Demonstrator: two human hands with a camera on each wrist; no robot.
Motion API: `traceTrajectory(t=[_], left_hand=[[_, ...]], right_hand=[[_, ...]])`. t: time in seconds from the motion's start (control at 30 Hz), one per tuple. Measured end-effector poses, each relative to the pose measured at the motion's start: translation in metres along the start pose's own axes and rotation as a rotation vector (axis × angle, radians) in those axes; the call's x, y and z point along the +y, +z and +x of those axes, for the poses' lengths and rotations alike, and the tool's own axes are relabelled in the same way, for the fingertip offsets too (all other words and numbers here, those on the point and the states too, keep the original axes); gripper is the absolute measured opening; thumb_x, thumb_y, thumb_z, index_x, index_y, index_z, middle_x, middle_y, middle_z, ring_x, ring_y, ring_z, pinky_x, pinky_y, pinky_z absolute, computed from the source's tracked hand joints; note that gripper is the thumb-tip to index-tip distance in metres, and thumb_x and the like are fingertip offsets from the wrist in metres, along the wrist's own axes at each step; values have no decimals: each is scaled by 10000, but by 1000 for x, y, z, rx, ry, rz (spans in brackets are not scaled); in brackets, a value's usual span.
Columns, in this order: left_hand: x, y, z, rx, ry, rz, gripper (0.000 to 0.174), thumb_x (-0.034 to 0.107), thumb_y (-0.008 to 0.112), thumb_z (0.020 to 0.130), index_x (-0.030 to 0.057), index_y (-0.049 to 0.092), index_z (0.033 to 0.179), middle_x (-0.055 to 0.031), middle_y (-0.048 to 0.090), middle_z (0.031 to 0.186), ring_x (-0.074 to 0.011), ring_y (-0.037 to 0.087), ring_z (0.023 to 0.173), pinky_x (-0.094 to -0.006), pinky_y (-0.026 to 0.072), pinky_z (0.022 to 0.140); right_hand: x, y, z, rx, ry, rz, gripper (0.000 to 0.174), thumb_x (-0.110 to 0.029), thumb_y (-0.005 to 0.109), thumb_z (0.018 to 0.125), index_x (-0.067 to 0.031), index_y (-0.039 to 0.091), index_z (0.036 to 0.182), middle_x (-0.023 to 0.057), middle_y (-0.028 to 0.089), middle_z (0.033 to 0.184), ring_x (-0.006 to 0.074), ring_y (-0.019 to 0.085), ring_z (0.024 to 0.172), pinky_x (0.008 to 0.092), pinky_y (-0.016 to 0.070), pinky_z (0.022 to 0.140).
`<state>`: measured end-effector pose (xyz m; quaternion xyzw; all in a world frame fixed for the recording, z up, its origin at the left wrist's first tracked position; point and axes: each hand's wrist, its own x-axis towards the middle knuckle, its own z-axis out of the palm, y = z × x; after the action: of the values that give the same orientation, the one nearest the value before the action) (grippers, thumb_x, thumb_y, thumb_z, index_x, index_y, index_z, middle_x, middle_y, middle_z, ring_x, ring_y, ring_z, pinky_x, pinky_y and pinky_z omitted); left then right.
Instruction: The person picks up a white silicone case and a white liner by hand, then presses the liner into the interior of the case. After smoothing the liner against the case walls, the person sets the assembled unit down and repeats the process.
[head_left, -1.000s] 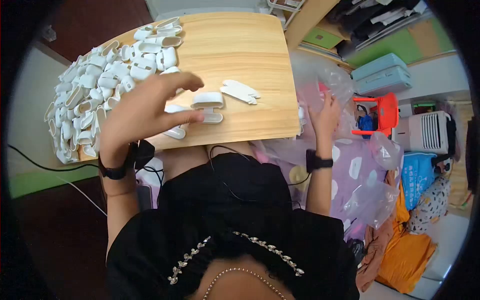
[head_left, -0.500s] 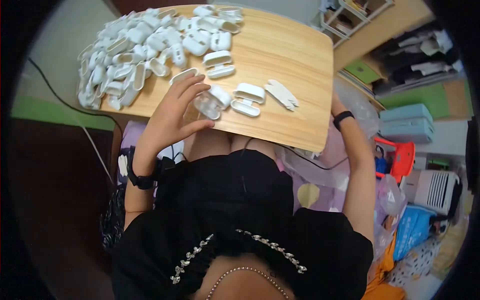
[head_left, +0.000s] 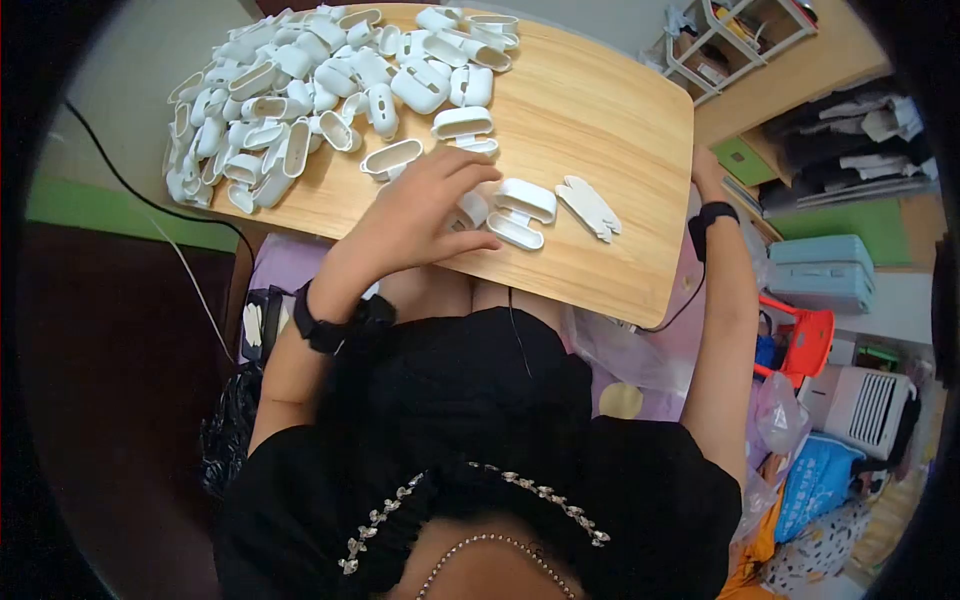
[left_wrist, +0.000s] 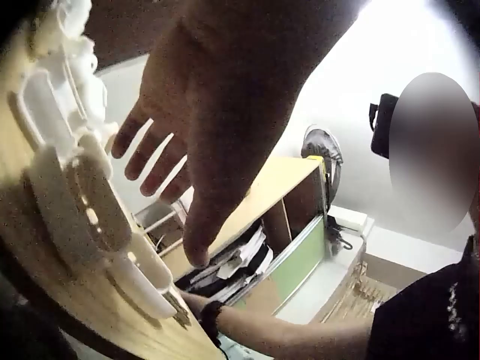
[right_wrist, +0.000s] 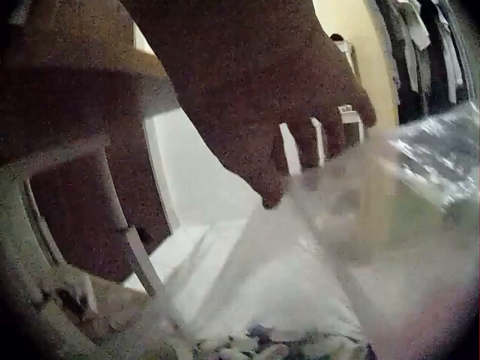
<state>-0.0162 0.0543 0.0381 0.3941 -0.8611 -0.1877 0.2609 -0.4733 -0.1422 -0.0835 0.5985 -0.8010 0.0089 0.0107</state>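
Note:
My left hand (head_left: 425, 215) hovers over the near side of the table, palm down, thumb apart from the fingers. In the left wrist view its fingers are spread and hold nothing. Below it, partly hidden, is an earbud case cover (head_left: 470, 211). Just right of the hand stands an unfolded white earbud case cover (head_left: 527, 200), with flat white strips (head_left: 590, 208) beside it. My right hand (head_left: 706, 165) reaches down past the table's right edge. In the right wrist view its fingers are spread at a clear plastic bag (right_wrist: 285, 262), with their tips partly behind the plastic.
A large heap of white earbud case covers (head_left: 300, 90) covers the left of the wooden table (head_left: 600, 110). Two more unfolded covers lie between heap and hand. A white rack (head_left: 735, 45) stands beyond the far right corner. A red stool (head_left: 808, 345) is at the right.
The head view has swung, so the table appears further right. My right hand has moved from the plastic beside the table to further along its right edge. My left hand stays over the cover.

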Motion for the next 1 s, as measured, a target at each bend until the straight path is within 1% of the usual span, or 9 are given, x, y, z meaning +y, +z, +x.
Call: traceTrajectory(t=[0.1, 0.17, 0.23, 0.33, 0.37, 0.7, 0.73, 0.83, 1.0], left_hand=[[-4, 19, 26, -110, 1, -20, 540, 356, 735, 773, 36, 563, 1174, -169, 562, 1178, -334, 538, 1100, -386, 440, 931], [-11, 28, 41, -207, -42, -23, 559, 392, 705, 795, 26, 556, 1191, -180, 582, 1140, -347, 568, 1052, -387, 460, 892], [-15, 35, 54, -302, -91, -49, 564, 389, 703, 798, 23, 554, 1199, -182, 591, 1127, -350, 578, 1035, -389, 470, 875], [-16, 31, 62, -376, -69, -71, 599, 371, 766, 717, 41, 580, 1182, -180, 601, 1108, -340, 558, 1071, -389, 461, 899], [-21, 31, 63, -399, -31, -51, 616, 365, 779, 701, 41, 578, 1186, -179, 602, 1109, -338, 558, 1072, -387, 462, 901], [15, 31, 16, 4, 134, 303, 462, 279, 828, 547, 88, 571, 880, -74, 526, 846, -254, 539, 864, -376, 433, 748], [19, 33, 11, -52, 107, 295, 344, 177, 769, 648, 81, 579, 919, -70, 515, 862, -264, 538, 856, -385, 439, 710], [9, 45, 2, -70, 120, 320, 226, 97, 693, 727, 89, 581, 923, -78, 512, 864, -268, 538, 852, -385, 444, 696], [21, 21, 3, -47, -38, 45, 159, 56, 611, 809, 88, 568, 959, -111, 537, 851, -310, 558, 833, -392, 452, 700]], right_hand=[[21, -7, 29, 57, -37, -90, 369, -350, 548, 814, -70, 678, 1015, 209, 653, 1063, 369, 623, 1010, 504, 464, 838], [-31, -88, -50, 261, -75, 217, 281, -282, 589, 816, -45, 681, 936, 196, 669, 982, 333, 652, 930, 440, 505, 749], [-66, -94, -111, 442, -365, 572, 189, -196, 629, 811, -36, 682, 895, 184, 670, 890, 307, 658, 813, 402, 512, 712], [-108, -104, -200, -120, -671, 703, 214, -208, 707, 780, -22, 670, 879, 125, 607, 858, 279, 617, 811, 353, 500, 715], [-112, -89, -209, 28, -849, 666, 222, -202, 730, 775, -12, 671, 875, 117, 589, 782, 236, 582, 706, 318, 482, 634], [-123, -106, -225, 34, -648, 502, 125, -121, 665, 798, -3, 674, 838, 126, 608, 786, 261, 609, 671, 326, 491, 627], [-124, -105, -229, 57, -625, 476, 119, -113, 657, 801, 0, 675, 835, 127, 608, 779, 260, 610, 670, 320, 493, 631], [-123, -90, -226, 39, -583, 643, 113, -103, 678, 785, -10, 689, 847, 122, 623, 753, 228, 615, 653, 306, 493, 627], [-106, -86, -211, -238, -438, 922, 131, -112, 720, 785, -12, 714, 869, 55, 669, 733, 101, 571, 625, 263, 467, 589]])
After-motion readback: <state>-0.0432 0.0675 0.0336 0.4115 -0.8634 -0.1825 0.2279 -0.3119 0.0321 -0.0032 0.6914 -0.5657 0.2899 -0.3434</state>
